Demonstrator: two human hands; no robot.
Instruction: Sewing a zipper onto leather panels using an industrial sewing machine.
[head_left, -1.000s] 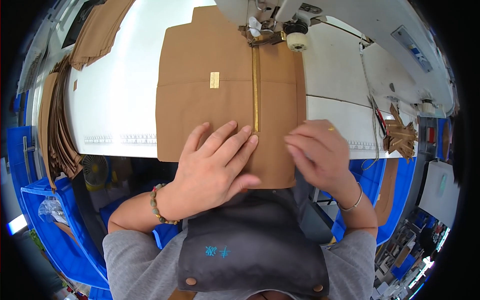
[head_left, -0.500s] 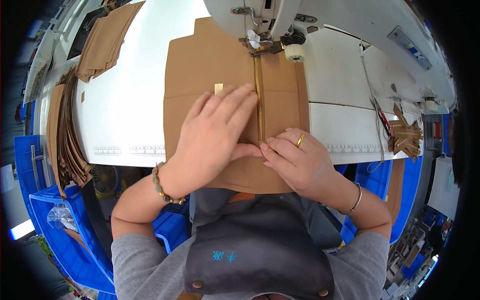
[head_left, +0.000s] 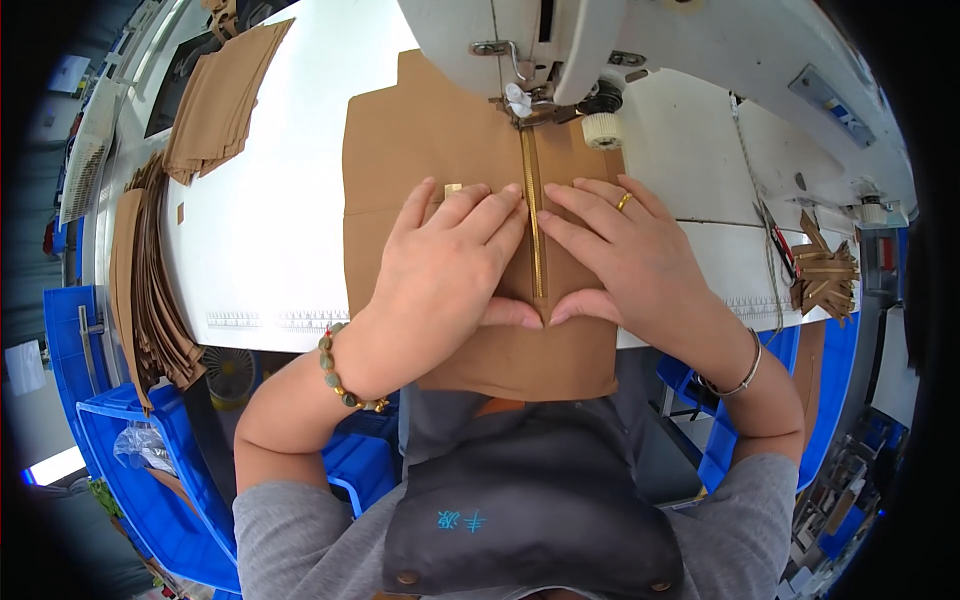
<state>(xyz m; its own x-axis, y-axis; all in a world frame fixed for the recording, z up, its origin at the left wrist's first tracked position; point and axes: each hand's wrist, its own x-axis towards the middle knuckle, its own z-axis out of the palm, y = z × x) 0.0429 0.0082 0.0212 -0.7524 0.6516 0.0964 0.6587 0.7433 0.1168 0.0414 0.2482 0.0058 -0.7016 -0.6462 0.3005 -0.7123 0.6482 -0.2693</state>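
My left hand (head_left: pixel 447 262) lies palm down on a brown fabric panel (head_left: pixel 405 125), just left of a gold zipper (head_left: pixel 530 155), its fingertips partly covering a small gold label (head_left: pixel 453 189). My right hand (head_left: pixel 632 258), with a gold ring, lies on the panel just right of the zipper. Both hands have their fingers stretched out, and both thumbs point inward at the zipper's lower end. The far end of the zipper runs up to the sewing machine's foot (head_left: pixel 522 116). The panel's near part hangs over the table's front edge.
The white table (head_left: pixel 270 240) holds brown piece stacks (head_left: pixel 222 95) at far left, more draped pieces (head_left: pixel 140 280) nearer, and scissors (head_left: pixel 780 245) beside brown scraps (head_left: pixel 825 270) at right. The machine's body (head_left: pixel 760 80) arches overhead. Blue bins (head_left: pixel 130 470) stand below on both sides.
My left hand moved up the panel beside the zipper. My right hand moved from the panel's right edge to the zipper, its fingers spreading out flat.
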